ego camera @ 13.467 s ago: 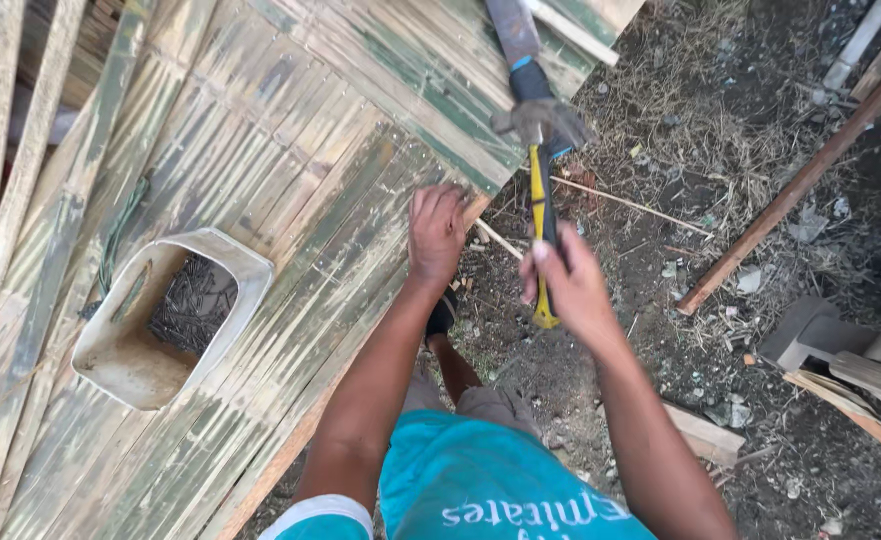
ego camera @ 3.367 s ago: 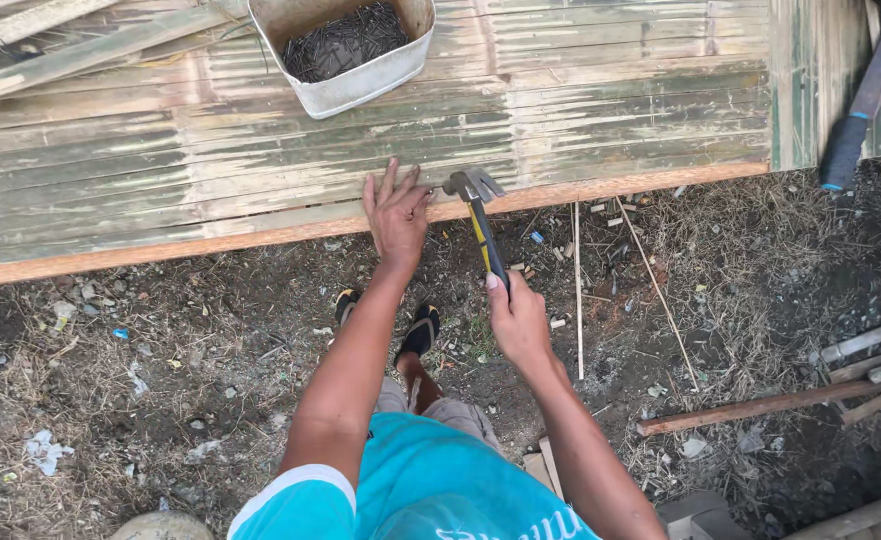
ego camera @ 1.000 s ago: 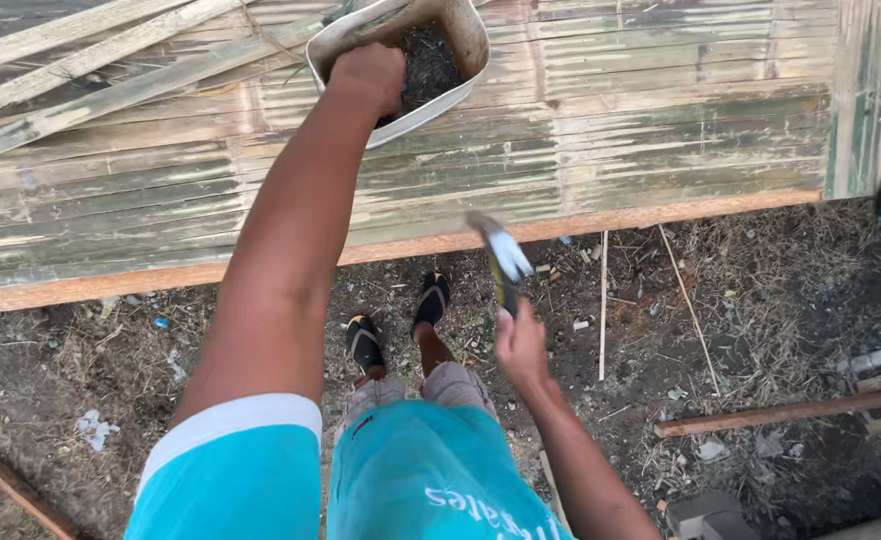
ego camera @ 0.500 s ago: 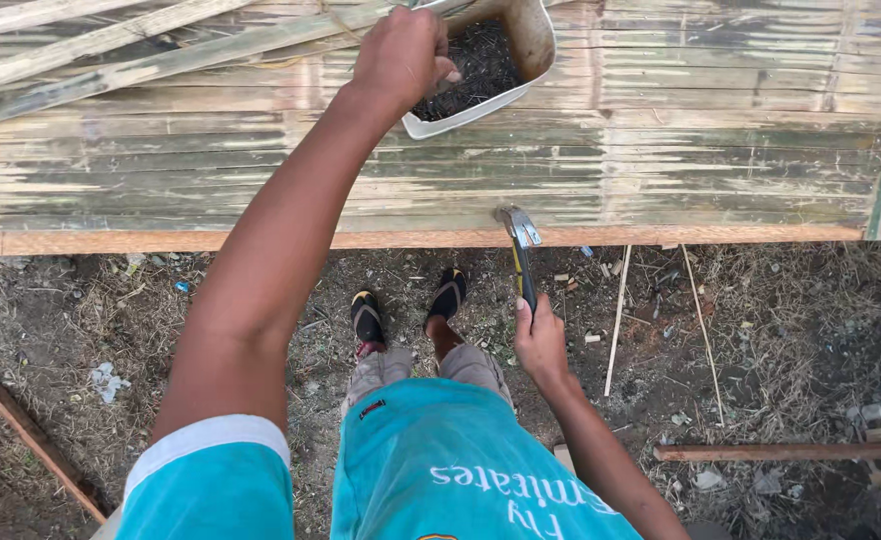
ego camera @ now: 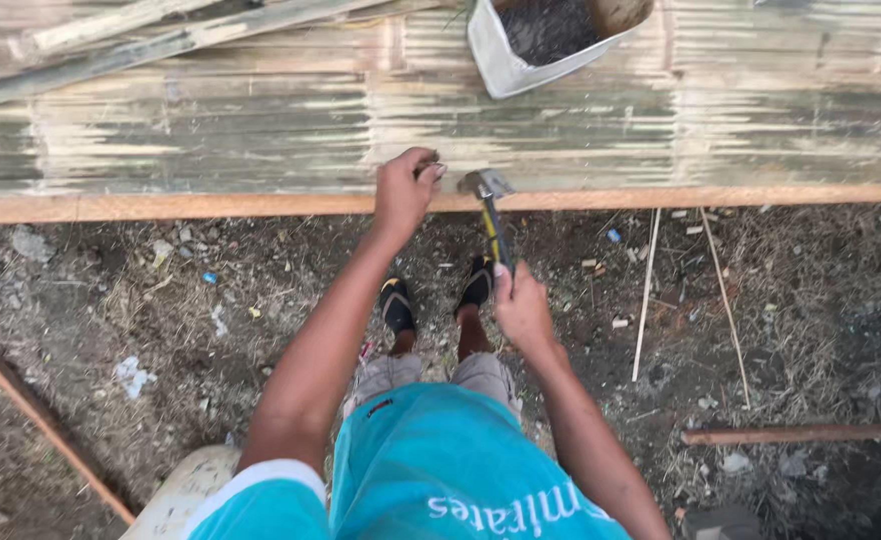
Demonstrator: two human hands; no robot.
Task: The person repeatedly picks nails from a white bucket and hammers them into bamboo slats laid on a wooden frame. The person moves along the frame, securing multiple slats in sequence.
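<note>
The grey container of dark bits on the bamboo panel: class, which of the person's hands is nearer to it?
Left. The left hand rests on the panel just below the container; the right hand grips the hammer lower, over the ground.

Matt split-bamboo panel (rough, streaked); metal hammer head; smooth wooden batten
</note>
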